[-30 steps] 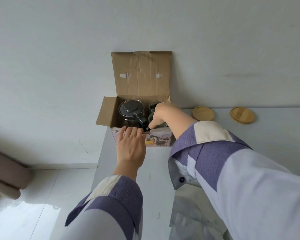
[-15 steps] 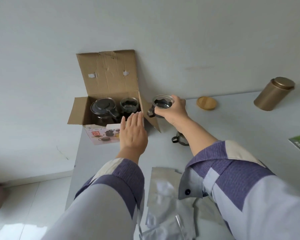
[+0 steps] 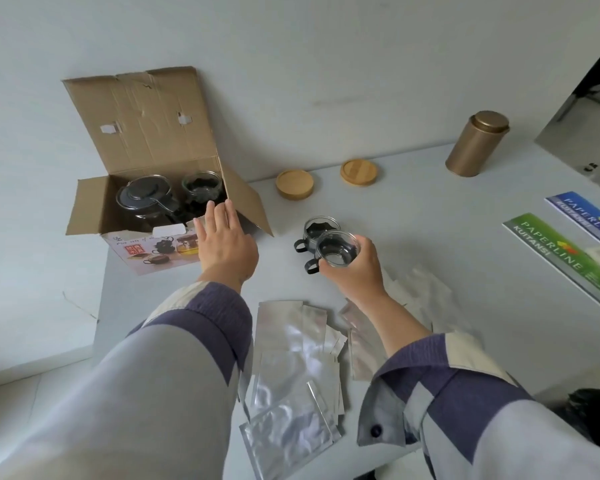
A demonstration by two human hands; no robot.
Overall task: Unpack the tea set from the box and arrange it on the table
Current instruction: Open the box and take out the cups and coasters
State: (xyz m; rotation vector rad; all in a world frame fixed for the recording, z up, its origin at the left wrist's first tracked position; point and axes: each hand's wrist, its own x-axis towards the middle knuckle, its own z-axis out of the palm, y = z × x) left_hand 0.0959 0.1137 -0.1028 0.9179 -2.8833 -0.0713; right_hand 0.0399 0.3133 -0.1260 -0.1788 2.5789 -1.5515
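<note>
beside the box point(image 3: 174, 244), right hand point(image 3: 355, 268) holds upright cup point(image 3: 336, 249), handle left.

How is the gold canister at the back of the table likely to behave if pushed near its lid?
The gold canister stands tall and narrow, so it would probably tip rather than slide. Being round, it may then roll. Its smooth sides look somewhat slippery.

box point(image 3: 146, 126): brown cardboard | teapot point(image 3: 144, 197): black lid | cups point(image 3: 336, 249): clear glass, black handles | coasters point(image 3: 294, 184): light wood | tin point(image 3: 477, 143): gold | pouches point(image 3: 291, 375): silver | sleeves point(image 3: 201, 323): purple, cream, grey blocks | tabletop point(image 3: 430, 209): pale grey
</note>
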